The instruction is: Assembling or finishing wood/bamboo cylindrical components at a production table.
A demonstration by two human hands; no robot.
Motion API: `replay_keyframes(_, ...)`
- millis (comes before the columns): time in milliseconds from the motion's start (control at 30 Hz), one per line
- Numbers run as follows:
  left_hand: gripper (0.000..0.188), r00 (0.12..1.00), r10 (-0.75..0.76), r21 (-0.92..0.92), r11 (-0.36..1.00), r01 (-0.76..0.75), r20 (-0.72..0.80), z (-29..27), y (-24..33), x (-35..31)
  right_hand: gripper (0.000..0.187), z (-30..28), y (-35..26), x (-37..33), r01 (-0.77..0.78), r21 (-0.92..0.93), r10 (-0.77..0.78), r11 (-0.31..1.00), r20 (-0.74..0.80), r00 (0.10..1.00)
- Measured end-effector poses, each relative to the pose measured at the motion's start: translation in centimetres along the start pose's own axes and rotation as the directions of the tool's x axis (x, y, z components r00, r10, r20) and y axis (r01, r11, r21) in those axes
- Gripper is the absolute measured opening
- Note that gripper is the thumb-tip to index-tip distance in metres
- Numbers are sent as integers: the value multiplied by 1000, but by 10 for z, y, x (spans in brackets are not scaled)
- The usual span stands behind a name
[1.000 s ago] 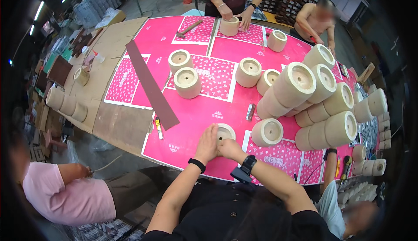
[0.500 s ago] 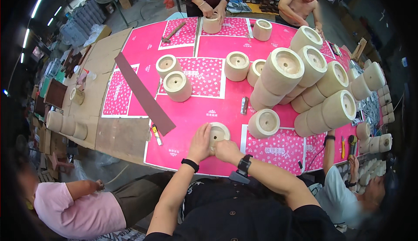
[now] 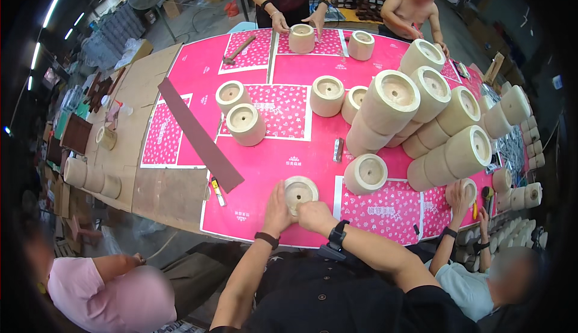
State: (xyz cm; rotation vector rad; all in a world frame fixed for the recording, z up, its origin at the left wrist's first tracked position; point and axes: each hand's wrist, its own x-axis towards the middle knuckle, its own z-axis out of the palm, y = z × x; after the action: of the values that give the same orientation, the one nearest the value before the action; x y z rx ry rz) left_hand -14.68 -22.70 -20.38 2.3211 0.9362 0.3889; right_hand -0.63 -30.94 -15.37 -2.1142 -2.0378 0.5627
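Note:
A pale, round wooden pot (image 3: 295, 188), hollow at the top with a small dark hole in its floor, stands at the table's near edge. Flat along its left side lie the stretched fingers of my left hand (image 3: 278, 211), steadying it. My right hand (image 3: 316, 217) is closed in a fist at the near right rim. Whatever that fist holds, if anything, is hidden under the fingers. Left of my hands lies a yellow box cutter (image 3: 217, 191). To the right stands another pot of the same kind (image 3: 366, 173).
Stacked wooden pots (image 3: 394, 95) fill the right of the pink-covered table (image 3: 283, 166). Left lies a long brown strip (image 3: 198, 134); farther back, a hammer (image 3: 239, 50). Two co-workers stand or sit at the far side, one sits left, and one at right handles a pot (image 3: 469, 190).
The far co-worker's hands have come off their pot and now sit apart beside it. At right, a co-worker's hand has moved onto a pot. My hands keep nearly the same hold.

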Motion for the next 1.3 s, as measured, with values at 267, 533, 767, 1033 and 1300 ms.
replay_keyframes(267,144,938,-305,-253,932,259,-163,20,33,-29,30,7,34,12,-206,558,378,804,-213,901)
replay_keyframes(533,138,995,-101,-306,946,103,24,-2,19,-13,34,20,-6,25,-415,899,631,138,243,736)
replay_keyframes(767,129,990,-96,-234,970,70,-103,30,-13,-23,29,28,-25,30,-251,569,306,783,-1,952)
replay_keyframes(1033,135,996,-87,-217,973,79,-29,9,18,-16,21,-43,23,-4,235,-148,-195,961,241,951)
replay_keyframes(1300,137,990,-107,-279,957,77,-96,26,-4,-20,23,-6,-9,3,76,187,-97,979,107,989)
